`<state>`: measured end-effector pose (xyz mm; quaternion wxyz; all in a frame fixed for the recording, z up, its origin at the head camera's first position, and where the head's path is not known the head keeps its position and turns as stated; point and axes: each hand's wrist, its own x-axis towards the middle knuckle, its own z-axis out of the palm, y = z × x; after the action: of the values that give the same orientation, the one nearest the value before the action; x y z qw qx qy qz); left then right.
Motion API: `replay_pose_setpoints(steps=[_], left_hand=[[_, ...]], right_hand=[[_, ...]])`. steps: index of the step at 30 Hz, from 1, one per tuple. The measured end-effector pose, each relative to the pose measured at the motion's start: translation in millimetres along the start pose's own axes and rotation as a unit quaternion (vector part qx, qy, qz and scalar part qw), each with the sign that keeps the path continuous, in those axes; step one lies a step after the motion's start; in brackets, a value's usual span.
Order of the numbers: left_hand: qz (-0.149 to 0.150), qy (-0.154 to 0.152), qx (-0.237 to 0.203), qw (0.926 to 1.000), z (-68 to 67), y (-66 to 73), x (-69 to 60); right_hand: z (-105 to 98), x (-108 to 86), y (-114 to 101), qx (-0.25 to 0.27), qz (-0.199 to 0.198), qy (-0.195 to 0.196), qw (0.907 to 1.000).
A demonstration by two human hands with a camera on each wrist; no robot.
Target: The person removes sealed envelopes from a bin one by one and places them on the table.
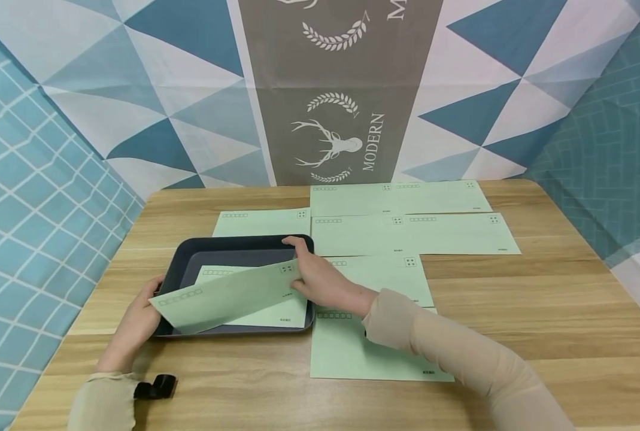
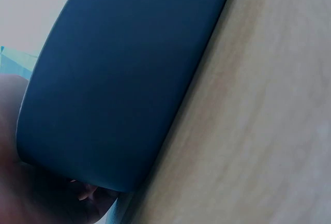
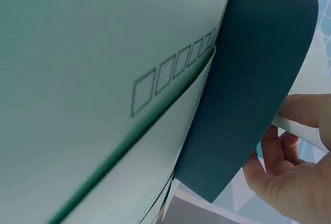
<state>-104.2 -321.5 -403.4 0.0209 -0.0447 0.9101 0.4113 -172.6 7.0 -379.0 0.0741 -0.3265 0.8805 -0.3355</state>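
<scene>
My right hand (image 1: pixel 325 281) pinches the right end of a pale green envelope (image 1: pixel 217 299), which slants over a dark tray (image 1: pixel 233 243) with its left end lower. Another green envelope (image 1: pixel 284 312) lies flat inside the tray, partly covered by the held one. At the tray's left end my left hand (image 1: pixel 139 317) grips the wall. In the left wrist view that hand (image 2: pixel 15 172) shows only in part, around the end of the tray (image 2: pixel 119 79). The right wrist view shows thumb and fingers of the right hand (image 3: pixel 289 177) beside the tray wall (image 3: pixel 248 89).
Green envelopes lie on the wooden table (image 1: pixel 513 311): one (image 1: pixel 260 221) behind the tray, several (image 1: pixel 357 235) in rows to its right, the nearest (image 1: pixel 352 353) partly under the right forearm. A patterned cloth (image 1: pixel 341 78) hangs behind. A black strap (image 1: pixel 155 387) sits by the left sleeve.
</scene>
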Motion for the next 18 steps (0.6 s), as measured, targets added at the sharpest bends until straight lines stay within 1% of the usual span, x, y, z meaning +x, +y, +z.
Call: replay_pose_setpoints(steps=[4, 5, 8, 11, 12, 13, 16, 18], left_hand=[[0.04, 0.011, 0.016, 0.999, 0.3, -3.9, -0.9], [0.042, 0.012, 0.017, 0.9989, 0.3, -4.2, -1.0], [0.022, 0.005, 0.003, 0.9998, 0.3, -4.4, -0.4], [-0.005, -0.004, 0.003, 1.0, 0.8, -4.7, 1.3], [-0.009, -0.006, 0.005, 0.9999, 1.1, -5.6, 2.3], [-0.01, 0.007, 0.012, 0.9998, 2.4, -6.7, 3.4], [-0.006, 0.008, 0.022, 0.9997, 2.5, -7.2, 5.1], [-0.006, 0.009, 0.026, 0.9996, 2.4, -6.8, 5.6]], right_hand=[[-0.4, -4.8, -0.7, 0.022, -0.024, 0.018, 0.9993], [-1.0, -6.4, -1.4, 0.03, -0.031, 0.023, 0.9988], [-3.9, -11.6, -4.7, 0.074, -0.041, 0.035, 0.9958], [-8.6, -16.8, -8.6, 0.118, -0.042, 0.054, 0.9906], [-10.3, -18.4, -9.7, 0.131, -0.043, 0.062, 0.9886], [-12.2, -19.9, -10.5, 0.141, -0.042, 0.073, 0.9863], [-17.6, -23.5, -10.9, 0.164, -0.042, 0.112, 0.9792], [-21.7, -25.8, -9.9, 0.179, -0.034, 0.135, 0.9739]])
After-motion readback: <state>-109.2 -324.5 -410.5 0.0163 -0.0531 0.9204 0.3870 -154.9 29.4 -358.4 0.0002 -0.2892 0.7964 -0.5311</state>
